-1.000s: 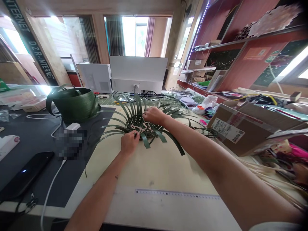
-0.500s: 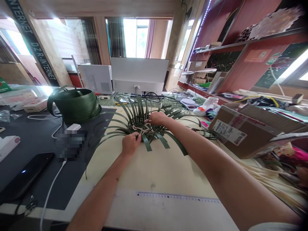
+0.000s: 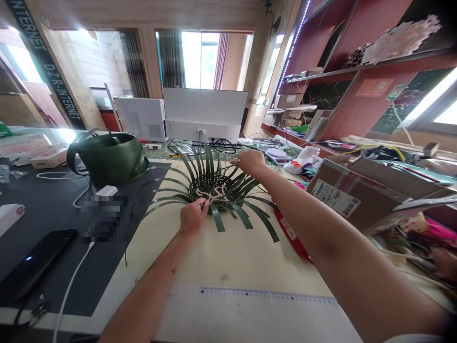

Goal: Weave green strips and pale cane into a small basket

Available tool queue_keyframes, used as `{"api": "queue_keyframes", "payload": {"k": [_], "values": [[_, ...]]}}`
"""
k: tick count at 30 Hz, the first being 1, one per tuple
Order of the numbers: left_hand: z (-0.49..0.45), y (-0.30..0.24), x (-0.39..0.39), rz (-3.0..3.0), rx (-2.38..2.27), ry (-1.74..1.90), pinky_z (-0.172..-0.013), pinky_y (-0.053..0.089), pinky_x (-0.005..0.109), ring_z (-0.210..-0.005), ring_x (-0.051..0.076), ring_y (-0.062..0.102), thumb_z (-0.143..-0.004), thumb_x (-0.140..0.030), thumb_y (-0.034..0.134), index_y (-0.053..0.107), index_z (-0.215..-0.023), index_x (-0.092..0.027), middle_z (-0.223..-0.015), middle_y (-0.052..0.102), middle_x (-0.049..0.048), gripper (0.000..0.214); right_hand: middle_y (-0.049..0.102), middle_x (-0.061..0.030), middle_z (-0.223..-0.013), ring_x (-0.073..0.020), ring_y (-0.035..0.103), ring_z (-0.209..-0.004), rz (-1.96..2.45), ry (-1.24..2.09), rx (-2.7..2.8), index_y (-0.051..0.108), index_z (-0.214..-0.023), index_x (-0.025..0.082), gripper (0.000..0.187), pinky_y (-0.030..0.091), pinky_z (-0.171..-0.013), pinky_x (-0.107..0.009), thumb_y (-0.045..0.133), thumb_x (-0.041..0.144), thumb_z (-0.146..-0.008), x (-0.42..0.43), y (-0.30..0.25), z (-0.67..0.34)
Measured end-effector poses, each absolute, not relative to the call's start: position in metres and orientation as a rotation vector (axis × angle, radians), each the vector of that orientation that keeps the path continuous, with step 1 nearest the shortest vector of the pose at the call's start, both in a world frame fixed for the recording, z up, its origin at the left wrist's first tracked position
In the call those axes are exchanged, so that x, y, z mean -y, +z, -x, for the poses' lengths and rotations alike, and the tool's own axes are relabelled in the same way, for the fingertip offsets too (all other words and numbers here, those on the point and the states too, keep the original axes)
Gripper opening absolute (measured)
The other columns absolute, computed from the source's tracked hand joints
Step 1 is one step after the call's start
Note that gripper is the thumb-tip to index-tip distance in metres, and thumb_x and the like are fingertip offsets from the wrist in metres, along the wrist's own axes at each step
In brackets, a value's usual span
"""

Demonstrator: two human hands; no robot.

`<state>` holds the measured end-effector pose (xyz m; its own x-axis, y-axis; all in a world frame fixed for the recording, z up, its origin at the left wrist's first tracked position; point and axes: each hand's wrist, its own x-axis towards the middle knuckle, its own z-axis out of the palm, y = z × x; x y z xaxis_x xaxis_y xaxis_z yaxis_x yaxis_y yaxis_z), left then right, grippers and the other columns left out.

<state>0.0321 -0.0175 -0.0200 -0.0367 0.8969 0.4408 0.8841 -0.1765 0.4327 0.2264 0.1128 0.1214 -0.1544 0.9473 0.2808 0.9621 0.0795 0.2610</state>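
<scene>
A half-woven basket of dark green strips (image 3: 210,186) lies on the cream table top (image 3: 221,257), its loose strip ends fanning out all round. Pale cord loops (image 3: 213,193) sit on its near rim. My left hand (image 3: 193,216) is closed and pinches the near rim where a green strip and the pale cord meet. My right hand (image 3: 251,162) is raised above the far right side of the basket, fingers closed on a thin green strip (image 3: 233,163) that it pulls up and away.
A coil of green strip (image 3: 107,155) stands at the left on a black mat (image 3: 46,224), with a phone (image 3: 32,264) and white cable. Two white monitors (image 3: 205,112) are behind. A cardboard box (image 3: 342,193) and clutter fill the right. A ruler (image 3: 267,294) lies near me.
My right hand has lifted from the basket's centre and moved back and to the right, drawing a strip with it. My left hand has stayed pinched on the near rim.
</scene>
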Motion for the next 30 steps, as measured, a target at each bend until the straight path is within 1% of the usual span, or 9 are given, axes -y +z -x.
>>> {"api": "queue_keyframes", "payload": {"k": [5, 8, 10, 14, 16, 19, 22, 26, 30], "values": [[-0.032, -0.018, 0.019, -2.118, -1.977, 1.028, -0.057, 0.028, 0.024, -0.07, 0.016, 0.062, -0.096, -0.042, 0.031, 0.063, -0.104, -0.024, -0.079, 0.071, 0.0025, 0.038, 0.066, -0.024, -0.094, -0.0326, 0.063, -0.089, 2.084, -0.408, 1.932, 0.068, -0.097, 0.004, 0.061, 0.048, -0.071, -0.037, 0.051, 0.061, -0.083, -0.116, 0.144, -0.226], [-0.032, -0.018, 0.019, -2.137, -2.009, 1.019, -0.056, 0.028, 0.024, -0.068, 0.017, 0.062, -0.096, -0.039, 0.032, 0.062, -0.103, -0.023, -0.077, 0.07, 0.0022, 0.035, 0.068, -0.0176, -0.09, -0.0247, 0.064, -0.082, 1.872, -0.092, 1.894, 0.068, -0.1, 0.007, 0.045, 0.049, -0.071, -0.031, 0.051, 0.048, -0.089, -0.12, 0.152, -0.225], [-0.032, -0.018, 0.019, -2.158, -2.028, 1.007, -0.055, 0.027, 0.025, -0.066, 0.017, 0.061, -0.095, -0.038, 0.032, 0.063, -0.099, -0.023, -0.073, 0.069, 0.002, 0.035, 0.069, -0.0135, -0.092, -0.0188, 0.064, -0.078, 1.667, 0.058, 1.953, 0.062, -0.116, 0.009, 0.036, 0.049, -0.071, -0.027, 0.051, 0.034, -0.092, -0.121, 0.151, -0.221], [-0.033, -0.019, 0.021, -2.177, -2.027, 0.995, -0.054, 0.026, 0.024, -0.064, 0.016, 0.059, -0.094, -0.039, 0.034, 0.065, -0.085, -0.022, -0.066, 0.066, 0.002, 0.036, 0.065, -0.0128, -0.113, -0.0191, 0.062, -0.092, 1.524, 0.127, 2.27, 0.024, -0.147, 0.014, 0.076, 0.049, -0.077, -0.025, 0.063, 0.018, -0.083, -0.122, 0.14, -0.209], [-0.034, -0.019, 0.022, -2.152, -1.991, 1.022, -0.054, 0.027, 0.023, -0.061, 0.014, 0.057, -0.093, -0.038, 0.035, 0.065, -0.083, -0.023, -0.066, 0.065, 0.0017, 0.035, 0.063, -0.0134, -0.117, -0.0214, 0.061, -0.097, 1.573, 0.103, 2.449, 0.035, -0.143, 0.015, 0.067, 0.048, -0.079, -0.027, 0.063, 0.023, -0.083, -0.121, 0.137, -0.205], [-0.034, -0.018, 0.024, -2.11, -1.938, 1.06, -0.053, 0.027, 0.022, -0.058, 0.013, 0.055, -0.092, -0.038, 0.038, 0.066, -0.081, -0.023, -0.066, 0.065, 0.0014, 0.034, 0.066, -0.0155, -0.109, -0.026, 0.062, -0.094, 1.765, -0.138, 2.574, 0.063, -0.115, 0.012, 0.035, 0.049, -0.077, -0.033, 0.058, 0.031, -0.087, -0.119, 0.136, -0.201], [-0.035, -0.017, 0.025, -2.097, -1.927, 1.096, -0.053, 0.027, 0.021, -0.056, 0.012, 0.053, -0.091, -0.037, 0.04, 0.067, -0.08, -0.022, -0.064, 0.064, 0.001, 0.032, 0.067, -0.0187, -0.1, -0.0298, 0.062, -0.093, 1.951, -0.552, 2.582, 0.07, -0.096, 0.01, 0.02, 0.049, -0.073, -0.036, 0.058, 0.02, -0.085, -0.114, 0.14, -0.196], [-0.034, -0.02, 0.025, -2.116, -1.928, 1.138, -0.052, 0.026, 0.021, -0.052, 0.011, 0.049, -0.091, -0.038, 0.041, 0.065, -0.075, -0.021, -0.06, 0.062, 0.0004, 0.034, 0.067, -0.0184, -0.091, -0.025, 0.063, -0.083, 1.789, -0.805, 2.532, 0.068, -0.095, 0.007, 0.026, 0.047, -0.064, -0.03, 0.045, 0.001, -0.082, -0.105, 0.146, -0.188], [-0.034, -0.022, 0.025, -2.142, -1.918, 1.165, -0.052, 0.026, 0.021, -0.051, 0.01, 0.048, -0.092, -0.037, 0.04, 0.062, -0.072, -0.02, -0.059, 0.06, 0.0004, 0.035, 0.064, -0.0163, -0.082, -0.0197, 0.06, -0.072, 1.518, -0.804, 2.424, 0.063, -0.096, 0.005, 0.032, 0.043, -0.059, -0.027, 0.032, 0.002, -0.088, -0.097, 0.152, -0.182]]}}
